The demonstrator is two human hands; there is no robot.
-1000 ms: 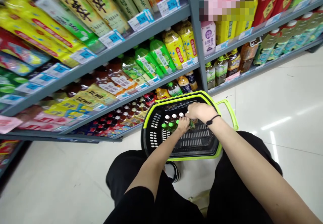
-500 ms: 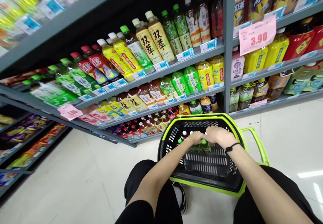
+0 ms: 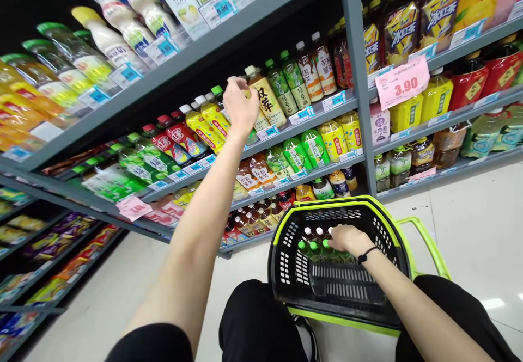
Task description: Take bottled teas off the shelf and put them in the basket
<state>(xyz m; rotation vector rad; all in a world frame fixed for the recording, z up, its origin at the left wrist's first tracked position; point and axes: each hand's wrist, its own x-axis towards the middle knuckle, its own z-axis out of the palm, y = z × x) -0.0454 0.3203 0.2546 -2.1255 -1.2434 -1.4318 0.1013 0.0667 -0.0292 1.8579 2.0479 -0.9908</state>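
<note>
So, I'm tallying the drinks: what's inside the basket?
White-capped bottles and green-capped bottles show inside the basket. The right hand covers part of the group, so whatever is beneath it can't be seen.

The basket (image 3: 339,306) is plastic, the floor (image 3: 482,220) glossy.

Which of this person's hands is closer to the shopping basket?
The right. The right hand reaches over the basket rim, at the bottles inside; the left hand is well away from it, raised beside a cream-labelled bottle.
</note>
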